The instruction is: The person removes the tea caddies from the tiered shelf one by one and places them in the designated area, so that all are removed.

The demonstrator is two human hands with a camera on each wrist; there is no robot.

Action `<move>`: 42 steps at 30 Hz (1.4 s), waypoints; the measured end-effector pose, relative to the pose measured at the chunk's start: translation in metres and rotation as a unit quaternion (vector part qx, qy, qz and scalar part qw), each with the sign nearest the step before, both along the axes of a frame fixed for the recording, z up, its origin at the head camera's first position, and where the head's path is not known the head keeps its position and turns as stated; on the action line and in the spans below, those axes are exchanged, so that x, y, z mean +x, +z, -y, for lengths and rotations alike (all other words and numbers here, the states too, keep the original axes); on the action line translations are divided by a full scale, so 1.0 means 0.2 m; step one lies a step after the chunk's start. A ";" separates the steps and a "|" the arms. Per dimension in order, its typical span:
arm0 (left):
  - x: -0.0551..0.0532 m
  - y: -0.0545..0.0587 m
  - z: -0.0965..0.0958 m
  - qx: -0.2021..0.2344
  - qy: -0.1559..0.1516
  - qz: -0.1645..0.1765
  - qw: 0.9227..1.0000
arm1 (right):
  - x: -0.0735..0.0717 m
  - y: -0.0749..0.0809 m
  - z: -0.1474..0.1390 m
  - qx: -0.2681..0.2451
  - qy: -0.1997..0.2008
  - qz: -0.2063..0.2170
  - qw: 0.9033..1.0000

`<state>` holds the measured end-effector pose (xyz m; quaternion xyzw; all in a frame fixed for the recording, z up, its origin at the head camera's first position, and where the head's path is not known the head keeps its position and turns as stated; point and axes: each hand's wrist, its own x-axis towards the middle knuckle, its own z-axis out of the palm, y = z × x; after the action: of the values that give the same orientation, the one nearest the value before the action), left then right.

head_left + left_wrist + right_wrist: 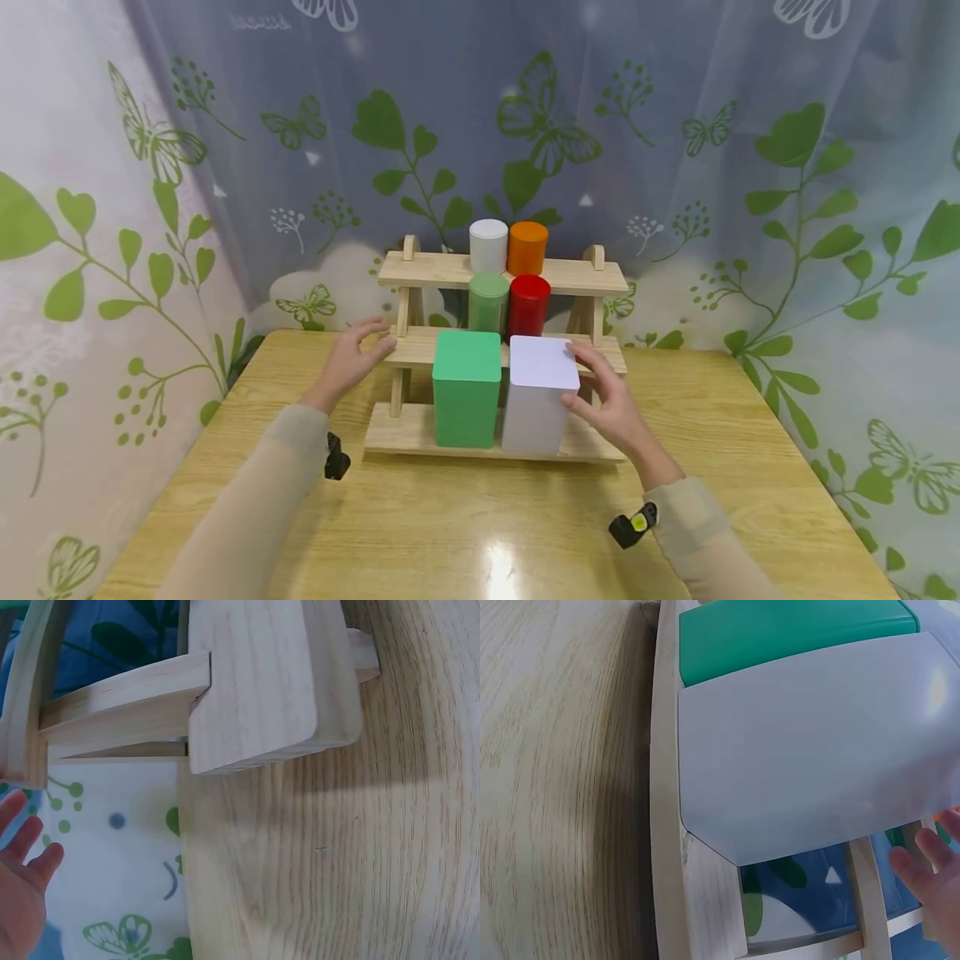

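Observation:
On the bottom step of a three-tier wooden stand (pixel 397 433) stand a green box (pixel 467 412) and, to its right, a white box (pixel 534 421). My right hand (pixel 611 408) is at the right side of the white box, with fingertips right at its top edge and the fingers apart. In the right wrist view the white box (pixel 802 757) fills the middle, with the hand (pixel 934 877) at the lower right. My left hand (pixel 348 362) holds nothing; its relaxed fingers reach the left end of the middle shelf (pixel 416 346).
A light green canister (pixel 488 302) and a red canister (pixel 528 304) stand on the middle shelf. Above them, a white canister (pixel 488 246) and an orange canister (pixel 527 247) sit on the top shelf. The stand rests on a wooden table (pixel 420 525) before a patterned curtain (pixel 465 100).

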<state>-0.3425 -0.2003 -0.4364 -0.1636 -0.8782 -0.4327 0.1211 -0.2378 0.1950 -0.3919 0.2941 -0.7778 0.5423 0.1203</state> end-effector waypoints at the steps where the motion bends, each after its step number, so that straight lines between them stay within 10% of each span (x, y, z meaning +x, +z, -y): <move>1: 0.00 0.00 0.00 -0.001 0.002 -0.006 1.000 | 0.00 -0.01 0.00 0.001 0.002 0.001 1.000; 19: -0.04 -0.09 -0.02 -0.050 0.010 -0.121 0.991 | -0.05 -0.05 0.02 -0.037 0.011 0.033 0.999; 42: -0.04 -0.18 -0.03 0.054 0.028 -0.135 0.989 | -0.07 -0.14 0.00 -0.112 -0.008 -0.002 0.994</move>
<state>-0.3505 -0.1935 -0.4716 -0.1888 -0.8334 -0.4499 0.2595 -0.2515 0.1955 -0.4198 0.2731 -0.7144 0.6245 0.1583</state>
